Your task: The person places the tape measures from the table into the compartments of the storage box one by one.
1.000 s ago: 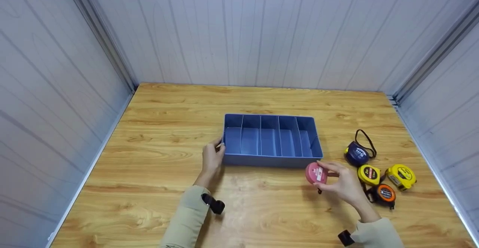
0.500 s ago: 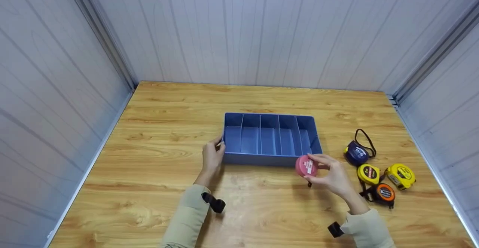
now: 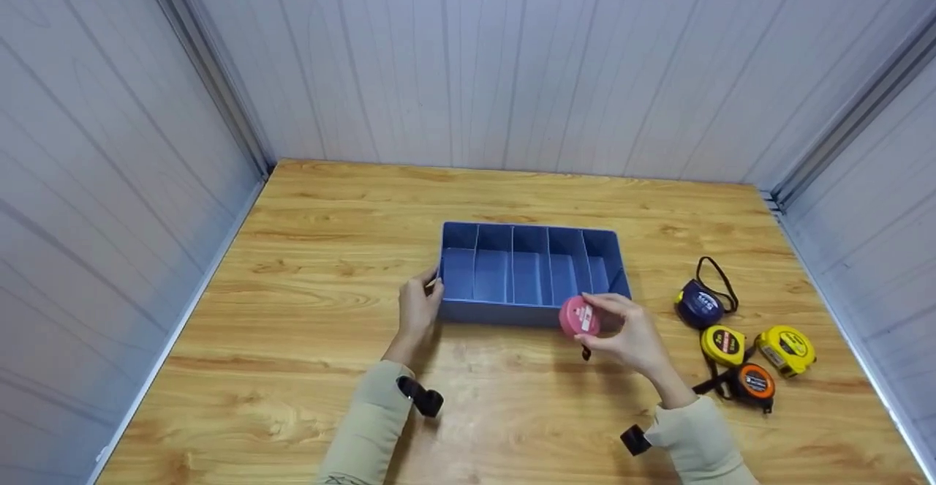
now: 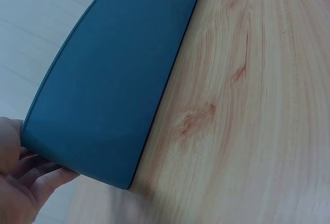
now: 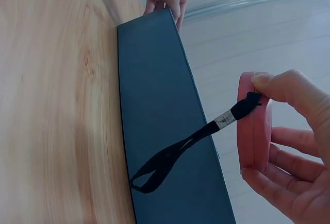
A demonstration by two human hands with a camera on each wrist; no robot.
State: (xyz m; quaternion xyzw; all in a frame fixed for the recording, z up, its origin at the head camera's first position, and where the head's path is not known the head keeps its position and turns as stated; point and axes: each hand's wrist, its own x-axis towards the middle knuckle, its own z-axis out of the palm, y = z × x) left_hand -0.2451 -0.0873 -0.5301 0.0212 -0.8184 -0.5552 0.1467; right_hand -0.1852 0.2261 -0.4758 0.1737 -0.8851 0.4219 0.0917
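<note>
– What could go wrong?
– The right hand [image 3: 629, 339] pinches the pink tape measure [image 3: 576, 317] before the blue tray [image 3: 504, 314]; the left hand [image 3: 419, 311] grips its end. The loose hanging strap [image 5: 171, 156] may catch the rim.

We see left hand [image 3: 419, 311] gripping the left end of a blue five-compartment tray [image 3: 497, 314], right hand [image 3: 630, 335] pinching a pink tape measure [image 3: 578, 317] by the tray's near wall. At right on the wooden table [image 3: 307, 368] we log navy tape [image 3: 700, 305], small yellow tape [image 3: 723, 344], larger yellow tape [image 3: 786, 350], black-and-orange tape [image 3: 755, 382].
</note>
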